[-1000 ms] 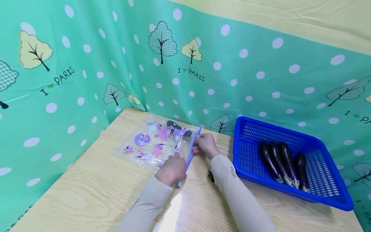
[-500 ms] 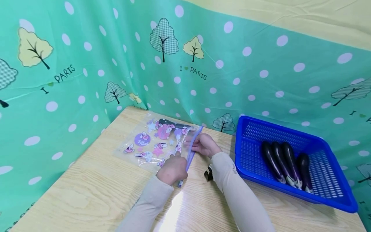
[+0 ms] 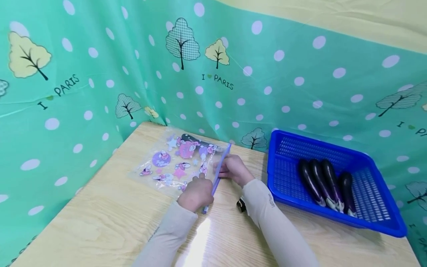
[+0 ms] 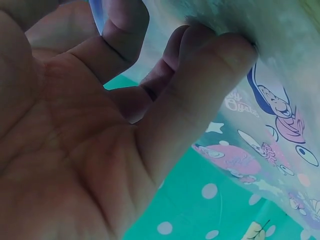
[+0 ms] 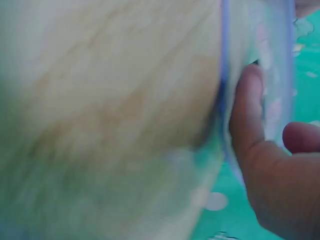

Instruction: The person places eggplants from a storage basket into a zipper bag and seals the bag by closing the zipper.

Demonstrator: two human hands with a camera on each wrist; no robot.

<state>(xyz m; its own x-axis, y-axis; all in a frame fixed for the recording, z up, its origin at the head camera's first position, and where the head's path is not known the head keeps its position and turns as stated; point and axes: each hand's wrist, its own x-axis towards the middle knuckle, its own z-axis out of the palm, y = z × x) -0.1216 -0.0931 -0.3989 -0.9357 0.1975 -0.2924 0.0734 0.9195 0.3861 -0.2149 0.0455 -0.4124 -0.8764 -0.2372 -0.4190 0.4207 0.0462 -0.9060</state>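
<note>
A clear zip bag (image 3: 180,173) with pink and purple cartoon prints lies on the table, its purple zip strip (image 3: 217,174) facing right. Inside, along the far side, is a dark eggplant (image 3: 198,141), partly covered by the prints. My left hand (image 3: 197,193) pinches the near part of the bag's mouth; in the left wrist view its thumb and fingers (image 4: 200,95) meet the printed plastic. My right hand (image 3: 234,170) has its fingertips inside the mouth, apart from the eggplant. The right wrist view shows a straight finger (image 5: 246,110) between the mouth's two edges, with the thumb away from it.
At the right stands a blue basket (image 3: 321,145) with several eggplants (image 3: 323,181) in it. The wooden table (image 3: 83,222) runs back to a green dotted curtain (image 3: 293,92) behind and at the left. Below my right sleeve shows a small black item (image 3: 241,205).
The eggplant has slid farther left into the bag, and my right hand has let go of it. My left hand keeps its pinch on the bag's mouth.
</note>
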